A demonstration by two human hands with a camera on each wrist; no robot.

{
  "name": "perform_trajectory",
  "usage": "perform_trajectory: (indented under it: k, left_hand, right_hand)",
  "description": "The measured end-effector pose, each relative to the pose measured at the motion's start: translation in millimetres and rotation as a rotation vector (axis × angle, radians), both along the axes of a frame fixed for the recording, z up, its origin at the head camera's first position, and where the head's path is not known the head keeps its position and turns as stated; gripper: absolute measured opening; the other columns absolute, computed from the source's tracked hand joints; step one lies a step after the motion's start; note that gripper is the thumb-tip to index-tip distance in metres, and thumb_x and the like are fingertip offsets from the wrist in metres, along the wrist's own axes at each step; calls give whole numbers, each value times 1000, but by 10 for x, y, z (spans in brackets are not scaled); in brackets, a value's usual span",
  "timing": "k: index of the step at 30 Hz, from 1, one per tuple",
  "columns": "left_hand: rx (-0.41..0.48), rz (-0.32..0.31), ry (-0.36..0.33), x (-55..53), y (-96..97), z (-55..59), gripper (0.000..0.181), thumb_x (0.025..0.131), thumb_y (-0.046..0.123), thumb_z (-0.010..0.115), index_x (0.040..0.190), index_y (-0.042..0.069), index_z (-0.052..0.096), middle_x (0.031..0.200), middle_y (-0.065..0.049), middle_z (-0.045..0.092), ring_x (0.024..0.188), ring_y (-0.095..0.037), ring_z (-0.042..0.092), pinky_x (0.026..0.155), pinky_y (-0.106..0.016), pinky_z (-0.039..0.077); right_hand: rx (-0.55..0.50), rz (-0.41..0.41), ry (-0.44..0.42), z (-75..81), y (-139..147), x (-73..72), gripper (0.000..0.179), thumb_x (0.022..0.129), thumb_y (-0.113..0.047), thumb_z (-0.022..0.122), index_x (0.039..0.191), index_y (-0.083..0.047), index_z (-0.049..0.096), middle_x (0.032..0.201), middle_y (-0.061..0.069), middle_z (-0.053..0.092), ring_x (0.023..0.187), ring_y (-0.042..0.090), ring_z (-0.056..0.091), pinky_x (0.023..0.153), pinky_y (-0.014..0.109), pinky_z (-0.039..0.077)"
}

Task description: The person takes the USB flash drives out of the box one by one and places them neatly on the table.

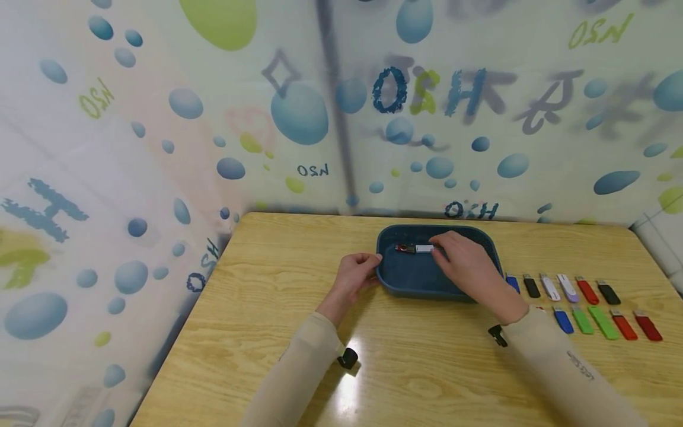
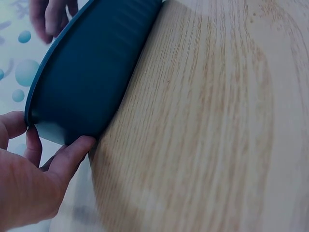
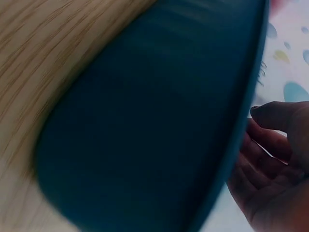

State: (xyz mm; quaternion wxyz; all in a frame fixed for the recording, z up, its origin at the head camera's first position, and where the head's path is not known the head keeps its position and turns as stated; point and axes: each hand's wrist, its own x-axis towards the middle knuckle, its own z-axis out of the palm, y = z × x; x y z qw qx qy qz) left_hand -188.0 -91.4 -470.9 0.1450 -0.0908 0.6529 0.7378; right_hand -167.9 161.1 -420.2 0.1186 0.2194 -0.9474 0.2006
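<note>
A dark blue tray stands on the wooden table. My left hand grips its left end, thumb at the rim and fingers against the outer wall, as the left wrist view also shows. Over the tray reaches my right hand, its thumb and forefinger at the right end of a white USB flash drive, which they appear to pinch. In the right wrist view the tray wall hides that drive and part of the right hand. A dark reddish USB flash drive is just left of the white one.
Right of the tray, USB flash drives lie in two rows, among them a black one, a green one and a dark red one. Black strap buckles hang by the sleeves. A patterned curtain borders the table.
</note>
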Motion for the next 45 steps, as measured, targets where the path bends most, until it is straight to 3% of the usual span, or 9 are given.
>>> perform_trajectory:
  k: [9,20,30,41,45]
  left_hand:
    - [10,13,-1,23,-4,1,28,101,16,69,114,-9,67,100,-12,69,87,-18,71,80,-37,63]
    - [18,8,-9,21,-12,-15,28,100,17,70,113,-8,67,101,-11,68,86,-17,70,79,-35,62]
    - [20,1,-4,24,-14,-15,30,100,19,70,114,-8,67,102,-10,68,89,-18,70,80,-36,62]
    - [3,-13,4,30,-5,6,33,101,20,69,117,-8,67,105,-12,68,91,-19,70,86,-42,62]
    - [-1,-11,10,26,-1,-4,33,101,20,70,116,-8,67,104,-11,69,91,-19,70,85,-41,62]
  right_hand:
    - [61,32,-63,-130,-388,-253,19,99,-10,70,114,1,74,108,15,71,94,30,69,78,47,59]
    - [139,36,-176,-219,-556,-475,21,98,-8,70,116,3,73,106,17,71,97,33,68,84,48,57]
    - [222,40,-181,-274,-660,-571,7,98,-9,70,95,-2,72,87,12,66,84,30,66,77,47,57]
    - [279,45,-126,-311,-705,-616,6,97,-3,69,93,1,71,85,16,64,80,35,65,75,48,58]
    - [293,52,-157,-310,-695,-617,10,99,-3,66,92,0,72,84,16,64,80,34,65,74,48,58]
